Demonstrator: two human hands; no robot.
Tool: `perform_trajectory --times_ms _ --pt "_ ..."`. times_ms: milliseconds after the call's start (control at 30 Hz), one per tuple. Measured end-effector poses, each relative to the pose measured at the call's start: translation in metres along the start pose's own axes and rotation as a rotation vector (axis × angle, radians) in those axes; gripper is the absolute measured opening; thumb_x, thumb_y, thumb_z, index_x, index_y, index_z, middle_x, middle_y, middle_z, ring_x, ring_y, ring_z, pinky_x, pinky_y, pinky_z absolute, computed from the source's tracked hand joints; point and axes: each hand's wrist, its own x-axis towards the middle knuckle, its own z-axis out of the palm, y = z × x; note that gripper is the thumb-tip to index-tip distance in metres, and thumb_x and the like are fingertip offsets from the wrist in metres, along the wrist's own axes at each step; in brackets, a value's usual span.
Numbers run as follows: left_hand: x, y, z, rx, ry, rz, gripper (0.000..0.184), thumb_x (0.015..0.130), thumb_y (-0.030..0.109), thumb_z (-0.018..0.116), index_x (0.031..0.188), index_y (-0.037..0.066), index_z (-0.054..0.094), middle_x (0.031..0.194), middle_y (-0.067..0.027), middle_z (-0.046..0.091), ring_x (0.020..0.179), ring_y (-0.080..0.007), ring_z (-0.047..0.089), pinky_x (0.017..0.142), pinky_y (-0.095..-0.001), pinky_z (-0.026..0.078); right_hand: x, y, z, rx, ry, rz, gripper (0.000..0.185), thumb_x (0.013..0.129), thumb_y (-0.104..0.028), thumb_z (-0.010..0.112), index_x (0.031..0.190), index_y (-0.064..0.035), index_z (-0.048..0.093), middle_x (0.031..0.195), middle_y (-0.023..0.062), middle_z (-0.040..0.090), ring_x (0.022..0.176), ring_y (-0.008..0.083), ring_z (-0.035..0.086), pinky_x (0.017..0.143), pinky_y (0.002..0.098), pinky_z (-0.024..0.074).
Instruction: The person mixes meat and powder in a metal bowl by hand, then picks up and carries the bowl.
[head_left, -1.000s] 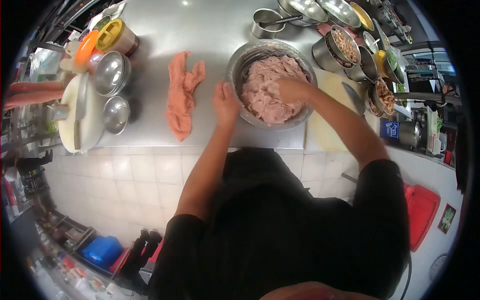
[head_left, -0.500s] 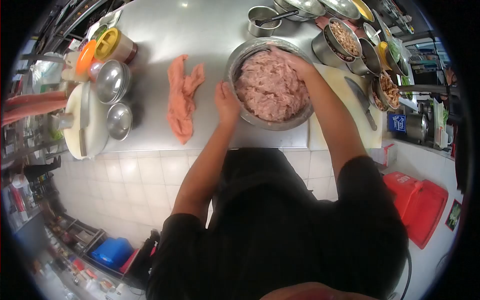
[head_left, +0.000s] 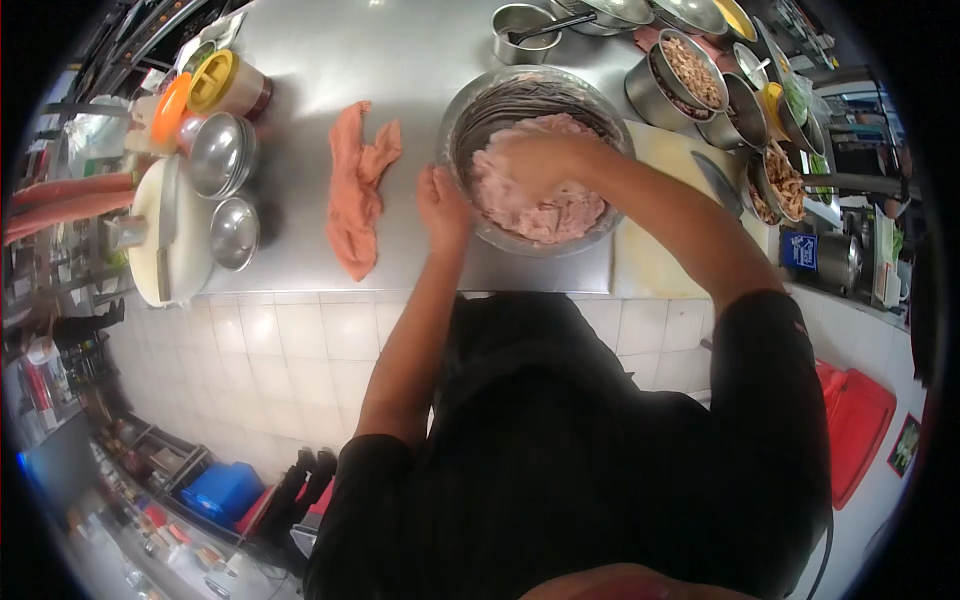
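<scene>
A large round metal bowl (head_left: pixel 500 105) sits on the steel table, holding a mass of pale pink minced meat (head_left: pixel 560 215). My left hand (head_left: pixel 443 205) is closed around the bowl's left rim. Inside the bowl, my right hand (head_left: pixel 545 165) is pressed into the meat; motion smears it and its fingers are hidden. The meat lies toward the near side, leaving the far inner wall exposed with streaks on it. To the left of the bowl lies a crumpled salmon-coloured cloth (head_left: pixel 357 190).
Right of the bowl, a pale cutting board (head_left: pixel 650 240) carries a knife (head_left: pixel 715 185), partly behind my forearm. A small pot (head_left: pixel 525 45) with a black-handled utensil stands beyond. Several food-filled pots (head_left: pixel 690 75) crowd the right. Metal bowls (head_left: pixel 222 155) and a round board (head_left: pixel 195 240) are left.
My right hand has moved from the bowl's far right edge to the middle of the meat. The meat has shifted nearer, baring the far wall. My left hand stays at the rim.
</scene>
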Motion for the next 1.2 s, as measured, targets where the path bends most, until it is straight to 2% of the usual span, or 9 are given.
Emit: perform_trajectory --times_ms 67,200,300,500,633,767,867,967,1200 --pt "-0.001 0.022 -0.006 -0.088 0.007 -0.070 0.028 0.098 0.018 0.042 0.107 -0.005 0.056 0.090 -0.0201 0.061 0.082 -0.0303 0.056 0.077 -0.0394 0.044 -0.027 0.018 0.069 -0.082 0.445 -0.064 0.039 0.074 -0.033 0.064 0.108 -0.0146 0.068 0.107 0.0189 0.063 0.104 0.0332 0.060 0.088 0.0409 0.0487" --pt "-0.005 0.020 0.002 -0.044 0.028 -0.034 0.029 0.098 0.018 0.042 0.111 -0.005 0.056 0.097 -0.0224 0.061 0.088 -0.0326 0.058 0.080 -0.0407 0.044 -0.041 0.034 0.104 0.394 0.010 0.361 0.040 0.071 -0.024 0.068 0.110 -0.0142 0.068 0.106 0.0184 0.064 0.105 0.0324 0.060 0.090 0.0415 0.0475" --pt "-0.001 -0.010 0.021 0.039 0.105 0.028 0.033 0.099 0.021 0.040 0.112 -0.005 0.056 0.100 -0.0240 0.061 0.092 -0.0362 0.058 0.083 -0.0416 0.044 -0.065 0.029 0.050 0.353 -0.086 0.220 0.043 0.069 -0.015 0.068 0.112 -0.0157 0.068 0.107 0.0165 0.065 0.104 0.0336 0.060 0.091 0.0411 0.0478" --pt "-0.004 -0.034 0.012 0.221 -0.051 0.165 0.041 0.100 0.026 0.039 0.118 -0.007 0.054 0.112 -0.0256 0.059 0.104 -0.0386 0.055 0.093 -0.0402 0.041 -0.075 0.021 0.116 0.319 0.709 0.027 0.029 0.069 -0.011 0.058 0.095 -0.0032 0.069 0.092 0.0226 0.066 0.087 0.0387 0.064 0.076 0.0461 0.0499" --pt "0.000 -0.029 0.003 0.285 -0.080 0.210 0.043 0.101 0.028 0.038 0.122 -0.007 0.051 0.116 -0.0257 0.057 0.109 -0.0385 0.053 0.096 -0.0395 0.040 -0.082 0.011 0.069 0.304 0.140 0.236 0.025 0.073 -0.008 0.058 0.095 -0.0036 0.069 0.096 0.0181 0.065 0.092 0.0384 0.062 0.081 0.0438 0.0500" --pt "0.008 -0.046 0.005 0.333 -0.096 0.238 0.042 0.100 0.027 0.038 0.121 -0.007 0.052 0.115 -0.0259 0.058 0.108 -0.0381 0.054 0.096 -0.0391 0.040 -0.132 0.028 0.056 0.591 0.776 0.209 0.022 0.081 -0.014 0.059 0.095 -0.0012 0.070 0.094 0.0189 0.067 0.084 0.0310 0.065 0.076 0.0372 0.0513" --pt "0.008 -0.022 0.001 0.256 -0.195 0.156 0.042 0.100 0.027 0.039 0.122 -0.007 0.052 0.116 -0.0264 0.058 0.109 -0.0382 0.054 0.096 -0.0395 0.040 -0.151 0.062 0.070 0.702 1.067 0.529 0.028 0.085 -0.022 0.062 0.100 0.0002 0.069 0.095 0.0167 0.069 0.079 0.0201 0.065 0.073 0.0313 0.0505" --pt "0.010 -0.009 -0.002 0.204 -0.215 0.125 0.043 0.101 0.028 0.038 0.121 -0.007 0.052 0.117 -0.0266 0.057 0.110 -0.0384 0.054 0.096 -0.0399 0.039 -0.152 0.105 0.117 0.727 0.994 0.908 0.021 0.079 -0.015 0.061 0.096 -0.0054 0.070 0.082 0.0181 0.067 0.080 0.0319 0.066 0.071 0.0388 0.0515" --pt "0.014 -0.006 -0.005 0.106 -0.217 0.067 0.044 0.102 0.029 0.037 0.122 -0.008 0.051 0.121 -0.0242 0.057 0.110 -0.0350 0.054 0.097 -0.0386 0.039 -0.136 0.075 0.177 1.564 1.030 0.737 0.013 0.082 -0.021 0.067 0.082 -0.0071 0.066 0.065 -0.0025 0.054 0.056 0.0071 0.045 0.048 0.0233 0.0332"
